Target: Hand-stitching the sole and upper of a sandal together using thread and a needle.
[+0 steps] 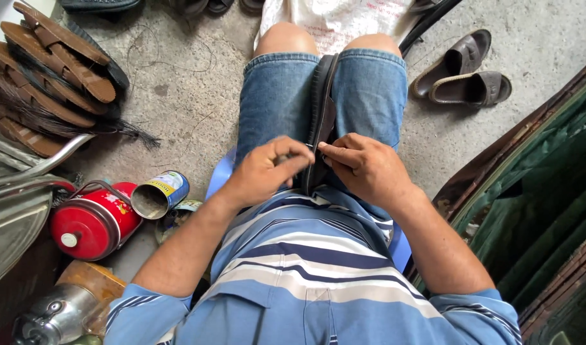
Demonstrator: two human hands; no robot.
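Sandal sole (323, 108), dark and narrow, stands on edge between my thighs, running from my knees toward my belly. My left hand (267, 171) pinches its near end with fingers (297, 160) curled tight, and my right hand (363, 167) grips the same end from the other side, fingertips pressed on the rim. On the concrete floor (190, 96) lie a pair of brown slippers (464, 71) to my right, stacked soles (46, 70), a red canister (94, 220) and an open tin can (158, 195) to my left.

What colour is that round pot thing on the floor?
The round container is bright red with a white cap, seen in the head view.
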